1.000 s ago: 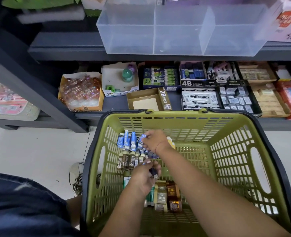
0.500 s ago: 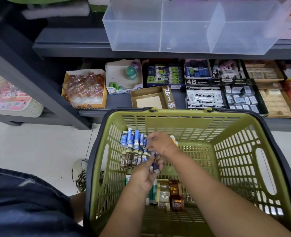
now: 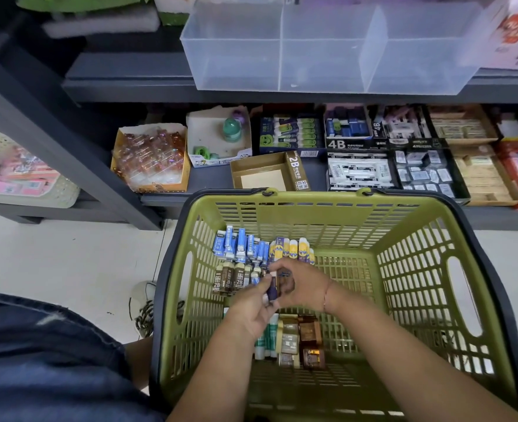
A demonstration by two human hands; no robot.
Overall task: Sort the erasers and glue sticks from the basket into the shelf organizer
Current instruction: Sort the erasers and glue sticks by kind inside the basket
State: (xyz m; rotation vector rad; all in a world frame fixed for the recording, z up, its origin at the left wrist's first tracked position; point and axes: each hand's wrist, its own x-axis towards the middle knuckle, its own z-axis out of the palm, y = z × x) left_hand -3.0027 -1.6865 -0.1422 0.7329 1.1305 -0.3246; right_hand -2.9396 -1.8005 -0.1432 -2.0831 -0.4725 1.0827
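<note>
Left hand (image 3: 251, 312): pinching a small dark blue stick-shaped item (image 3: 272, 290) between thumb and fingers, long axis pointing away from me.
Right hand (image 3: 303, 284): pressed right up against the left, fingers curled over the top end of that item. Can't tell if it really has hold of it or of some second little bit.
Other stock: blue-wrapped rectangular erasers (image 3: 239, 246) and yellow-capped glue sticks (image 3: 297, 249) sit just beyond the grip, by the far wall of the olive-green slotted plastic basket (image 3: 419, 269). Brown 2B erasers (image 3: 230, 278) are just left of it.
Next move: the clear plastic divided shelf organizer (image 3: 327, 56) is straight ahead and well above the grip, so I'd guess it's a lift up and forward over the basket's far rim. The right hand looks slightly nearer.
Hidden: the hands cover whatever's under them, and the organizer's top edge is cut off.
</note>
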